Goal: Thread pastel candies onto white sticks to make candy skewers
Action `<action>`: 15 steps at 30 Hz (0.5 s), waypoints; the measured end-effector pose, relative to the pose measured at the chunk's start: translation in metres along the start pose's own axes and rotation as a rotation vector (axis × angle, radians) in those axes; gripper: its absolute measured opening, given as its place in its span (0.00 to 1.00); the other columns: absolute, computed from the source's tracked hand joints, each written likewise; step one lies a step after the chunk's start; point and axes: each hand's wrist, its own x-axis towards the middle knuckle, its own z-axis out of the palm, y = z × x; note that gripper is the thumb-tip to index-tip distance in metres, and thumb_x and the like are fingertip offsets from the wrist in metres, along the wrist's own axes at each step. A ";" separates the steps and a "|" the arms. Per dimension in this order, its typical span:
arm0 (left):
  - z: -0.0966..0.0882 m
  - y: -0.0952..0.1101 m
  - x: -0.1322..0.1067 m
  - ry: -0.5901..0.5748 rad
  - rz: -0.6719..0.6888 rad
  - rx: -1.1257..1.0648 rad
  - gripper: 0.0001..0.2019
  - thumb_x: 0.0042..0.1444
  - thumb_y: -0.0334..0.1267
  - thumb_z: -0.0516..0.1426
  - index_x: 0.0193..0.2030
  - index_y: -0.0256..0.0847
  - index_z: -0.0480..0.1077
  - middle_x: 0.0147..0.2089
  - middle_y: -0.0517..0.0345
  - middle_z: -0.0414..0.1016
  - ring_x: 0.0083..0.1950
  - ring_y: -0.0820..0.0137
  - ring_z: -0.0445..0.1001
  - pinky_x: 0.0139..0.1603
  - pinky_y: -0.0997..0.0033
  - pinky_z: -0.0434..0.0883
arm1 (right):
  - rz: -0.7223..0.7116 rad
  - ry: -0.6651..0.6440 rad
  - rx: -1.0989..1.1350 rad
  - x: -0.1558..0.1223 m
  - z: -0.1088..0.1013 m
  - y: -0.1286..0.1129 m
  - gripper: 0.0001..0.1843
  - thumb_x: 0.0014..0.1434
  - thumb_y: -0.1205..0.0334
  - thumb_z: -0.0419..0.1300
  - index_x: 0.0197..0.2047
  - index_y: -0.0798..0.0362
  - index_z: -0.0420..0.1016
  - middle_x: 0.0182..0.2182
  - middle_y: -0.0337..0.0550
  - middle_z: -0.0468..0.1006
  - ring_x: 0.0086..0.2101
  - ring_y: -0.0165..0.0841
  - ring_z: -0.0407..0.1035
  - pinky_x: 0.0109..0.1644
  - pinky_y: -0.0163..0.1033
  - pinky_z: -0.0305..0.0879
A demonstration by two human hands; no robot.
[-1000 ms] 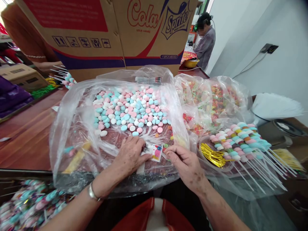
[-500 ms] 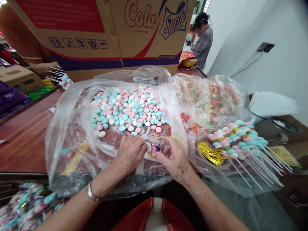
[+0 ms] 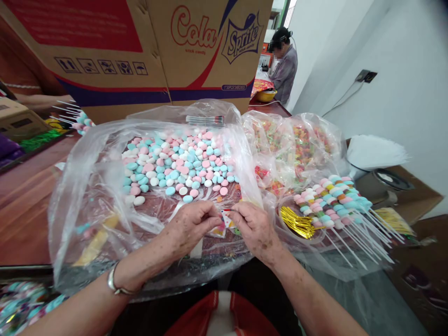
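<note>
My left hand (image 3: 189, 226) and my right hand (image 3: 255, 228) meet at the near edge of a large clear plastic bag (image 3: 87, 186). Both pinch a small clear wrapper with coloured print (image 3: 226, 221) between their fingertips. Just beyond them lies a heap of pink, blue and white round candies (image 3: 178, 163) spread on the open bag. A metal bracelet sits on my left wrist.
Right of my hands lie gold twist ties (image 3: 297, 223) in a dish and a pile of candy skewers (image 3: 336, 198) on white sticks. Bags of orange candies (image 3: 297, 144) sit behind. A big Cola Sprite carton (image 3: 147, 51) stands at the back. Another person (image 3: 283, 65) stands far off.
My hands have drawn together and both now pinch the small printed wrapper, lifting it slightly off the bag. The camera has shifted a little to the right.
</note>
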 end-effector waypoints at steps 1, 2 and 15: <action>-0.002 0.001 0.002 -0.053 -0.058 -0.105 0.13 0.60 0.43 0.55 0.27 0.41 0.70 0.25 0.64 0.70 0.28 0.71 0.67 0.31 0.74 0.63 | -0.018 0.006 -0.020 -0.001 -0.001 0.000 0.13 0.67 0.59 0.51 0.31 0.51 0.70 0.28 0.40 0.71 0.32 0.32 0.65 0.38 0.37 0.59; -0.004 0.001 0.003 -0.091 -0.103 -0.182 0.15 0.60 0.45 0.55 0.26 0.41 0.70 0.24 0.65 0.69 0.27 0.73 0.65 0.28 0.75 0.61 | -0.032 0.010 -0.038 -0.002 -0.002 0.000 0.15 0.67 0.58 0.51 0.29 0.51 0.69 0.27 0.39 0.70 0.31 0.32 0.64 0.37 0.37 0.58; 0.001 -0.001 0.012 -0.047 -0.046 -0.316 0.09 0.51 0.47 0.62 0.25 0.46 0.77 0.23 0.62 0.75 0.25 0.69 0.71 0.25 0.78 0.68 | -0.089 0.040 -0.105 -0.001 -0.021 0.001 0.26 0.69 0.50 0.47 0.20 0.50 0.60 0.20 0.35 0.63 0.24 0.28 0.59 0.32 0.35 0.55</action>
